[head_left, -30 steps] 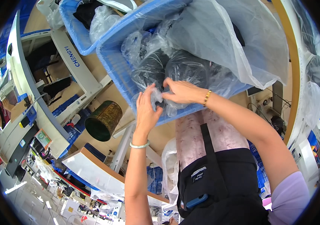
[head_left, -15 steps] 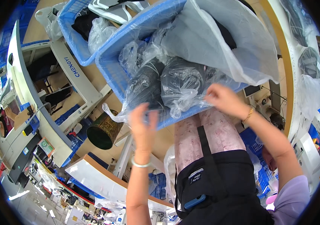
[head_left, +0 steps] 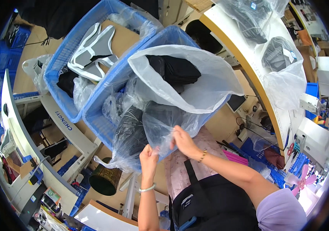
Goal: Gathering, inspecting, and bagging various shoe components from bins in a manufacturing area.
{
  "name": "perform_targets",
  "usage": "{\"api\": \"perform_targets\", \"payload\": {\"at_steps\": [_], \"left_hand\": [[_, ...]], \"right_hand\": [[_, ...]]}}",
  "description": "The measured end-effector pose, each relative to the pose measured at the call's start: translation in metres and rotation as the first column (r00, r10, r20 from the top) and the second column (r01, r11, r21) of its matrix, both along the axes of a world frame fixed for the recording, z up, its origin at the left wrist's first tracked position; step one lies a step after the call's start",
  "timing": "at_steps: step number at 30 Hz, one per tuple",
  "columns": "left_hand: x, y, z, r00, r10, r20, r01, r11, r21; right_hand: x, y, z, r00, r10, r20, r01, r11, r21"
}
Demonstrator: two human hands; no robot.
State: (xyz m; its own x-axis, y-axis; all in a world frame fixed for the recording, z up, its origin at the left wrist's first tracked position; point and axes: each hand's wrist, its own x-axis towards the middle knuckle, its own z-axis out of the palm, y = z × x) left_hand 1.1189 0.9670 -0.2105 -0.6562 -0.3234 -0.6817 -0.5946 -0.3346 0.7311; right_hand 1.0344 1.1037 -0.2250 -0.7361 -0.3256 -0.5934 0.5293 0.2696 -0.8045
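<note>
Two-handed, grips clear plastic bag [head_left: 160, 122], clenched in left hand [head_left: 148, 157] and pinched in right hand [head_left: 184, 142], at blue crate [head_left: 101, 129] edge.

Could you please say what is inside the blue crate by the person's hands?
The blue crate holds a dark-filled clear bag, another clear bag held by the left hand and right hand, and an open whitish bag containing black items. They hide its floor.

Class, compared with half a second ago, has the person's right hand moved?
Yes. Judged against the dark round bin on the floor, the right hand has moved left, closer to it.
</note>
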Motion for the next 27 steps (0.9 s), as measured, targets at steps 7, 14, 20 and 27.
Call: {"api": "perform_targets", "payload": {"at_steps": [7,14,20,27], "left_hand": [[-0.033,0.006,0.066,0.973,-0.227,-0.052,0.230,0.970,0.077],[-0.056,-0.011,0.036,0.959,-0.282,0.036,0.277,0.893,-0.355],[-0.090,-0.006,0.034,0.950,-0.313,0.003,0.205,0.615,-0.762],[-0.072,-0.011,0.016,0.992,0.118,-0.039,-0.124,0.912,-0.391]], "right_hand": [[-0.050,0.055,0.054,0.993,0.102,-0.062,-0.102,0.995,0.003],[-0.139,0.025,0.117,0.899,-0.022,-0.437,0.008,0.999,-0.034],[-0.225,0.022,-0.044,0.177,0.853,-0.491,-0.251,0.522,0.815],[-0.256,0.018,-0.082,-0.162,0.885,-0.435,-0.278,0.382,0.881]]}}
